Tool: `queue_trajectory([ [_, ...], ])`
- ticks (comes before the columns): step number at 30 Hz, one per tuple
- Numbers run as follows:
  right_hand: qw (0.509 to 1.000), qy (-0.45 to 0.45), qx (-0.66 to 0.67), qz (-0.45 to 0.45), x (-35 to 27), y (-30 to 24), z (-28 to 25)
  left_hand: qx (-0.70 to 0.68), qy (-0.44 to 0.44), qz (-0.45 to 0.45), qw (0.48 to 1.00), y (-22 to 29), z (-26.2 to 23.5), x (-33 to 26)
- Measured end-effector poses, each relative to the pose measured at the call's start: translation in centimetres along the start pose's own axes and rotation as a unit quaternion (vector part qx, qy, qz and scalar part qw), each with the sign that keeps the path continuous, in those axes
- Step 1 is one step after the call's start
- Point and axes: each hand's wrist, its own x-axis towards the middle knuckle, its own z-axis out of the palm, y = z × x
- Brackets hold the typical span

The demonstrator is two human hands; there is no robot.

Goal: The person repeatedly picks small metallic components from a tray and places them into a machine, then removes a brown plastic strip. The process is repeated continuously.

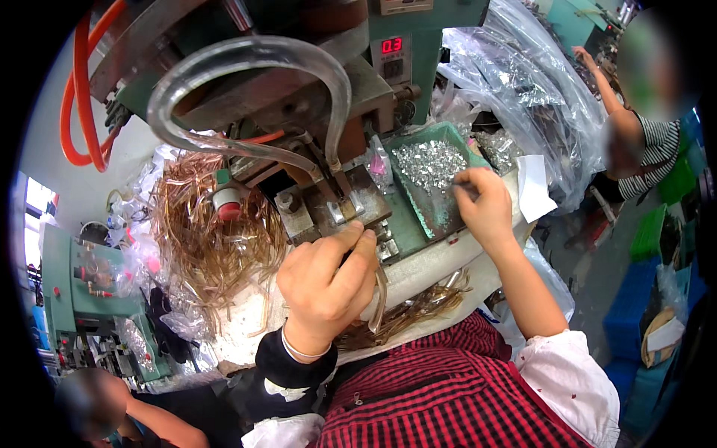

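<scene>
My left hand (325, 280) is closed, its thumb and index finger pinched at the front of the metal die block (321, 205) on a bench press. What those fingertips hold is too small to make out. Beside that hand, a brownish clear plastic strip (379, 299) hangs down; I cannot tell whether it is gripped. Over the right edge of a green tray (418, 224), my right hand (485, 205) has its fingers curled together, and anything in them is hidden. Small shiny metal pieces (429, 166) fill the far part of the tray.
Left of the die lies a tangled heap of brownish strips (213, 239), with a red push button (228, 205) among them. A thick clear hose (254, 48) loops above. Clear plastic bags (523, 82) lie beyond the tray. Co-workers sit at far right and lower left.
</scene>
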Motion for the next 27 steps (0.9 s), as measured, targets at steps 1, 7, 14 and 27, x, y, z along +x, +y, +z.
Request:
queue_trajectory([
  [1,0.999,-0.014,-0.032,-0.016,-0.4,-0.4,0.1,-0.002,0.003,-0.007,1.000,-0.1,-0.2,-0.2],
  [7,0.987,0.019,-0.119,-0.103,-0.5,0.7,2.1,-0.066,0.011,-0.108,0.992,1.6,-1.6,-3.6],
  [14,0.956,-0.030,0.280,0.084,-0.5,2.1,2.5,0.269,0.115,-0.300,0.908,-1.9,-14.8,-11.1],
  [27,0.973,0.063,0.222,0.027,-2.4,2.3,0.8,0.415,-0.188,-0.332,0.826,-10.2,-14.9,-20.8],
])
